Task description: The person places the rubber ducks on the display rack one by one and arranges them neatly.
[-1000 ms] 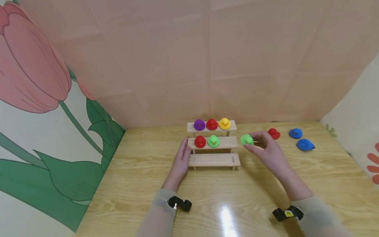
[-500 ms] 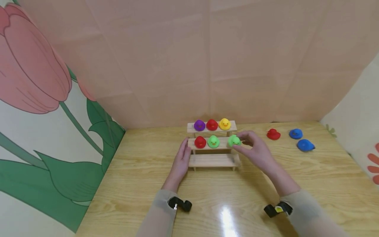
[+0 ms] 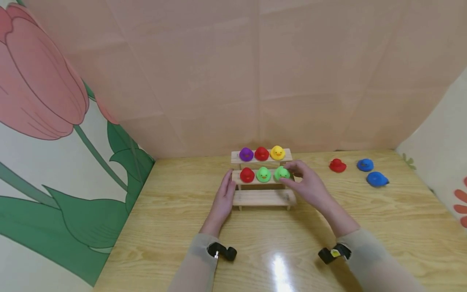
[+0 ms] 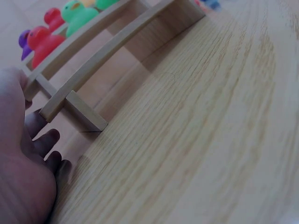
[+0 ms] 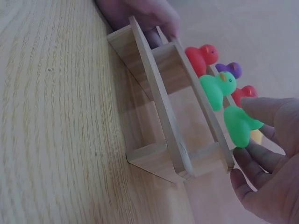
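A small three-step wooden stand (image 3: 263, 198) holds rubber ducks on two of its steps. On the top step sit a purple duck (image 3: 246, 154), a red duck (image 3: 261, 153) and a yellow duck (image 3: 277, 153). The middle step bears another red duck (image 3: 247, 175) and a green duck (image 3: 263, 174). At that step's right end, my right hand (image 3: 306, 182) pinches a second green duck (image 5: 238, 125) between thumb and fingers, its base right at the board. My left hand (image 3: 223, 194) rests against the stand's left end, fingers extended along its side.
On the wooden table (image 3: 175, 194), right of the stand, lie a loose red duck (image 3: 337, 165) and two blue ducks (image 3: 365, 164), one tipped over. A pinkish backdrop (image 3: 204, 101) rises behind the table. A tulip-printed panel (image 3: 84, 170) borders the left.
My right hand has carried the green duck leftward, from beside the stand onto the middle step's right end, near the other green duck. My left hand has stayed at the stand's left end.
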`<state>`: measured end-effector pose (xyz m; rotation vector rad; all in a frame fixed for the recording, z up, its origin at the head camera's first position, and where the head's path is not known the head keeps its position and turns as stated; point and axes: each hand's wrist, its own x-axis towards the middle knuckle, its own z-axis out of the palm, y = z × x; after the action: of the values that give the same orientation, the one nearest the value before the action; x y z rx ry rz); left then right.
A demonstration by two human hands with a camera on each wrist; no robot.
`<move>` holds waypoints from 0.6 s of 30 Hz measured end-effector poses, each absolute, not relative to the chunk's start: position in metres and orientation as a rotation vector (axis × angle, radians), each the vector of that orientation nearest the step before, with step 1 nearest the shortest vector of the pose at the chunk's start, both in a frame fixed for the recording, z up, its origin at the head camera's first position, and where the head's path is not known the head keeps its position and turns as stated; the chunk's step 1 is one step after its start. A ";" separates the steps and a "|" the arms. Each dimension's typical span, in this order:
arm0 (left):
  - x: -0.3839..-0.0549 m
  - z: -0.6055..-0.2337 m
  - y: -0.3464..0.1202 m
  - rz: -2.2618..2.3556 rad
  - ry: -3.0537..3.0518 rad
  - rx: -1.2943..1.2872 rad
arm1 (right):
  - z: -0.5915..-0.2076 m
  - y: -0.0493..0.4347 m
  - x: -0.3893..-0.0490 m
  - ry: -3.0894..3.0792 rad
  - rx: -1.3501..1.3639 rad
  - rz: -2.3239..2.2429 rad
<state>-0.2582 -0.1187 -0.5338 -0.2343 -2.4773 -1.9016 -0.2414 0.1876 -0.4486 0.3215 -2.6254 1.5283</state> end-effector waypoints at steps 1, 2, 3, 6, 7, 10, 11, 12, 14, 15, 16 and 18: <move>-0.258 -0.534 -0.119 -1.901 -2.476 -0.239 | -0.448 0.187 -0.241 -2.631 0.320 1.530; -0.258 -0.534 -0.119 -1.900 -2.477 -0.236 | -0.448 0.186 -0.242 -2.634 0.319 1.531; -0.258 -0.534 -0.119 -1.900 -2.475 -0.240 | -0.449 0.186 -0.242 -2.635 0.321 1.535; -0.258 -0.533 -0.118 -1.906 -2.464 -0.251 | -0.450 0.185 -0.243 -2.642 0.322 1.535; -0.257 -0.532 -0.118 -1.908 -2.461 -0.256 | -0.450 0.185 -0.243 -2.643 0.323 1.536; -0.257 -0.532 -0.118 -1.917 -2.452 -0.263 | -0.451 0.185 -0.244 -2.644 0.327 1.529; -0.257 -0.531 -0.118 -1.917 -2.453 -0.263 | -0.451 0.184 -0.244 -2.644 0.327 1.526; -0.256 -0.531 -0.118 -1.917 -2.453 -0.263 | -0.452 0.184 -0.245 -2.643 0.328 1.522; -0.256 -0.531 -0.118 -1.914 -2.454 -0.260 | -0.452 0.184 -0.245 -2.642 0.327 1.515; -0.256 -0.531 -0.118 -1.911 -2.457 -0.257 | -0.453 0.184 -0.246 -2.641 0.329 1.512; -0.256 -0.531 -0.118 -1.909 -2.458 -0.257 | -0.453 0.184 -0.246 -2.641 0.328 1.509; -0.257 -0.531 -0.118 -1.906 -2.458 -0.259 | -0.454 0.183 -0.247 -2.641 0.326 1.503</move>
<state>-0.2566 -0.1180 -0.5314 -0.2586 -2.4583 -1.9059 -0.2466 0.1834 -0.4539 0.3264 -2.6410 1.5029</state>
